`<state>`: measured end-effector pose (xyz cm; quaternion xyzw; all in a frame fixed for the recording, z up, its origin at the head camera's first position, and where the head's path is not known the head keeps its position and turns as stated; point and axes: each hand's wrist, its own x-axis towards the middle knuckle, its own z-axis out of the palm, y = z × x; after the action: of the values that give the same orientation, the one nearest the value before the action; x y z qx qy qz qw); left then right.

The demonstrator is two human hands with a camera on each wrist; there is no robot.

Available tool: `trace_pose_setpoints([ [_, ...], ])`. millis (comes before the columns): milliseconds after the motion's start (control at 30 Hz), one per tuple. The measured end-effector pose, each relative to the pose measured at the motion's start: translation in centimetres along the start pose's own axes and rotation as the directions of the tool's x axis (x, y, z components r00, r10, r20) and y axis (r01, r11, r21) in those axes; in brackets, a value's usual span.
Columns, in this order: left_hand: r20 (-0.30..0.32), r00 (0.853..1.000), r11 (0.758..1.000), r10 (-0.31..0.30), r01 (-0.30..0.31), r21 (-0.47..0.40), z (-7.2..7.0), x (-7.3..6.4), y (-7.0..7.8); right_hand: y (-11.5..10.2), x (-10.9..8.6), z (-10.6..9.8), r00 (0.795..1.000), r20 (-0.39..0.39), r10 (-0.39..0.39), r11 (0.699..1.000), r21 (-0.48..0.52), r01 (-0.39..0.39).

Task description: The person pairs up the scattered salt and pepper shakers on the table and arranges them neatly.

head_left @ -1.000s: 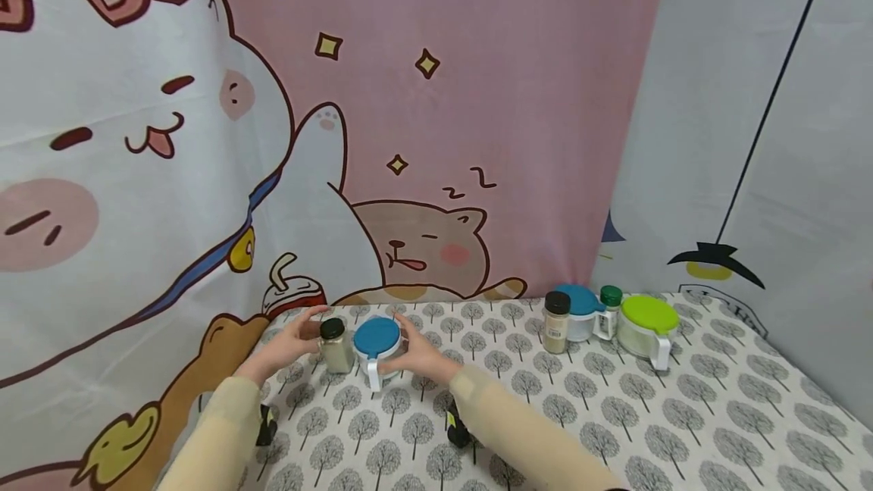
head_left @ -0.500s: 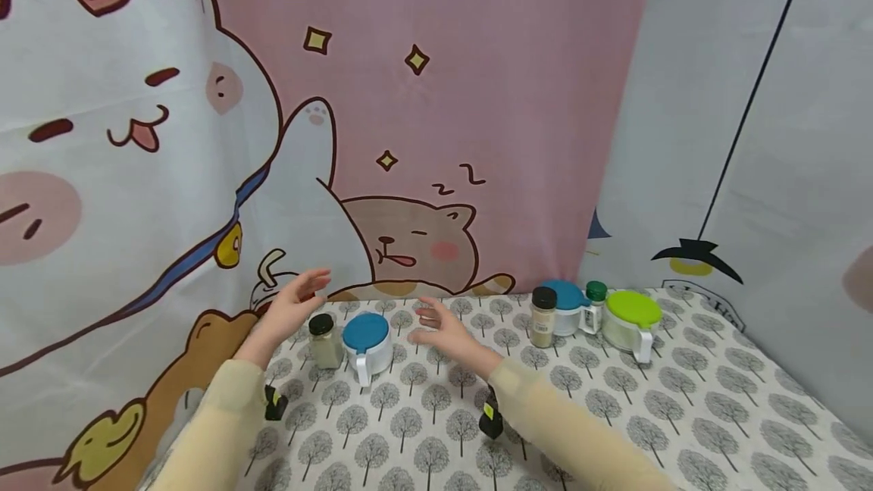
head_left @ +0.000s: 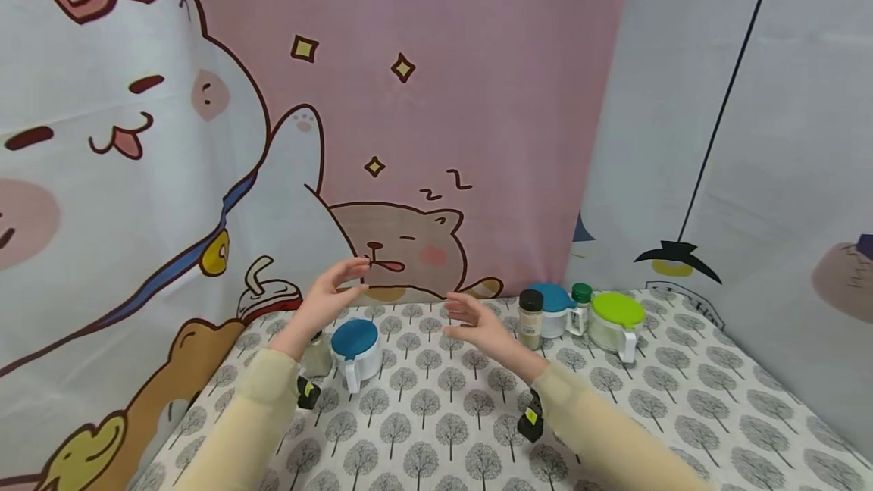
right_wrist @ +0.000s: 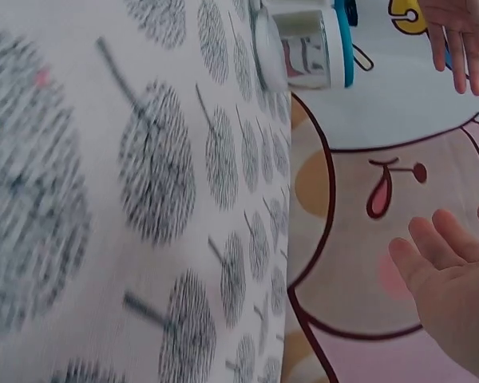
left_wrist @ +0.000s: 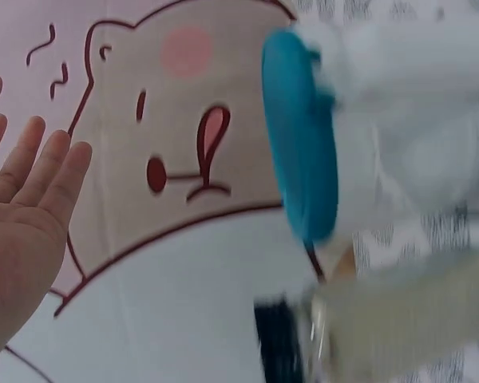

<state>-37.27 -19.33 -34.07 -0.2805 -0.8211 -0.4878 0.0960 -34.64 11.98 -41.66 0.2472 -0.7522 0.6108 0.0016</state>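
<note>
The left hand (head_left: 327, 303) hangs in the air over the tabletop (head_left: 436, 430), its thumb apart from its gently bent fingers: a wide, unfilled grip. The right hand (head_left: 481, 330) holds a similar wide grip, also unfilled, well apart from the left and near the tan shaker (head_left: 530, 328). In the head view, the left wrist partly covers the black-capped jar (head_left: 317, 358), which stands upright on the tabletop just beside the blue-lidded pot (head_left: 369, 362). The pot is upright too, lid on, with its white handle (head_left: 352, 375) towards the person; both are blurred in the left wrist view. On the right stand a second blue-lidded pot (head_left: 554, 300), a green-capped bottle (head_left: 581, 301) and a green-lidded pot (head_left: 617, 317). Behind everything hangs a cartoon curtain (head_left: 477, 97).
</note>
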Motion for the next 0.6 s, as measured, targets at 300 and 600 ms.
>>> trace_pose_setpoints([
  [300, 0.107, 0.994, 0.997, -0.001, 0.010, -0.079, 4.8, 0.9, 0.4, -0.2, -2.0, -3.9, 0.998, -0.035, -0.046, 0.999, -0.013, 0.045],
  [600, 0.173, 0.985, 0.990, 0.018, 0.007, -0.139, 10.4, 1.6, 0.7, -0.8, -5.2, -9.8, 0.990, -0.132, -0.055, 0.996, -0.083, 0.044],
])
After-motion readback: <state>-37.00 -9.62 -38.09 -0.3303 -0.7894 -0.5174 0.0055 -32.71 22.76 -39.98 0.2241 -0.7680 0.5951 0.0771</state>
